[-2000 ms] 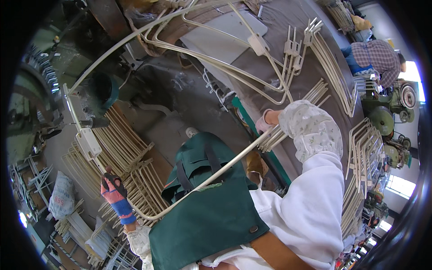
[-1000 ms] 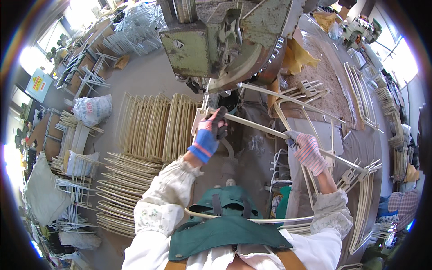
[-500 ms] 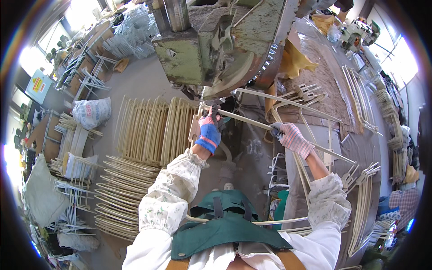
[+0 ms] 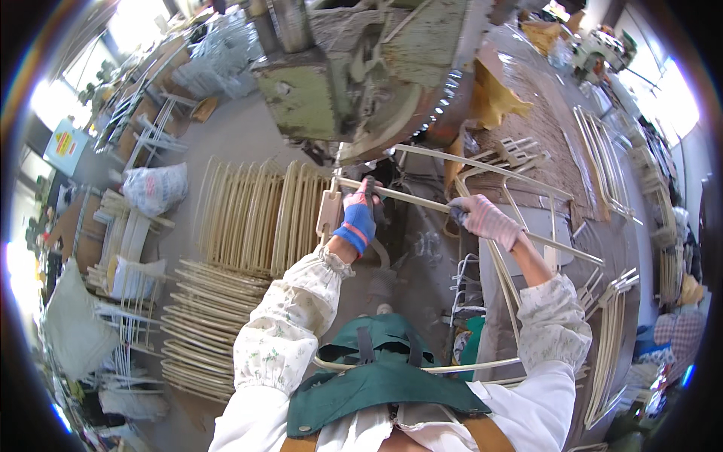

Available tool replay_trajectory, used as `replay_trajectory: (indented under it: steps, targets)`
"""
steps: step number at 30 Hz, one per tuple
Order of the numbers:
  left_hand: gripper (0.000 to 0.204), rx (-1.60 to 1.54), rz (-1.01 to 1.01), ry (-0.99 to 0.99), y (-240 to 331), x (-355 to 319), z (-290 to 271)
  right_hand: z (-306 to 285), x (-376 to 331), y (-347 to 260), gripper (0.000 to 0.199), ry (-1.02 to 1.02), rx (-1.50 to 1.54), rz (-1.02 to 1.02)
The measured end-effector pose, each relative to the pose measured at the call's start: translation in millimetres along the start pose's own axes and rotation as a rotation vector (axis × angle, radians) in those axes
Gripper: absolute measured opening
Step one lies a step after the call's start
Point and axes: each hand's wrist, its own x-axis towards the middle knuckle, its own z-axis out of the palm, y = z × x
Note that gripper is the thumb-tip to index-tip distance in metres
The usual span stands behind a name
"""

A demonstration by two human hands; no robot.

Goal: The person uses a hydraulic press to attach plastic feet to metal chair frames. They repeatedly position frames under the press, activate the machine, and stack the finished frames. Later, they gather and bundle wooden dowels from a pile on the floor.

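A cream-coloured bent metal tube frame slants from below the machine head down to the right, held in both hands. My left hand, in a blue and pink glove with dark fingers, is closed round it near its left end. Farther right, my right hand, in a pink striped glove, grips the same tube. A big worn green press-like machine stands over the left end, and its working point is partly hidden. Just left of my left hand is a small flat cream plate.
Rows of cream tube frames stand on the floor at left, with a stack of curved ones nearer me. At right a covered bench carries more frames. A white sack lies far left.
My left hand has shifted slightly down and right along the tube, its fingers now placed differently. My right hand is a little higher and farther left. The tube has barely moved.
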Motion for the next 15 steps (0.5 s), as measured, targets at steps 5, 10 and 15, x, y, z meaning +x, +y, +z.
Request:
replay_trajectory:
  steps: [5,10,15]
  targets:
    - [0.032,0.171,-0.423,-0.275,-55,-16,36,29,-33,26,0.036,-0.069,-0.225,-0.025]
    - [0.027,0.222,-0.463,-0.197,-51,-9,29,13,-135,223,0.024,0.671,-0.491,0.27]
    - [0.029,0.2,-0.482,-0.261,-58,-12,38,1,-276,345,0.04,0.765,0.121,1.034]
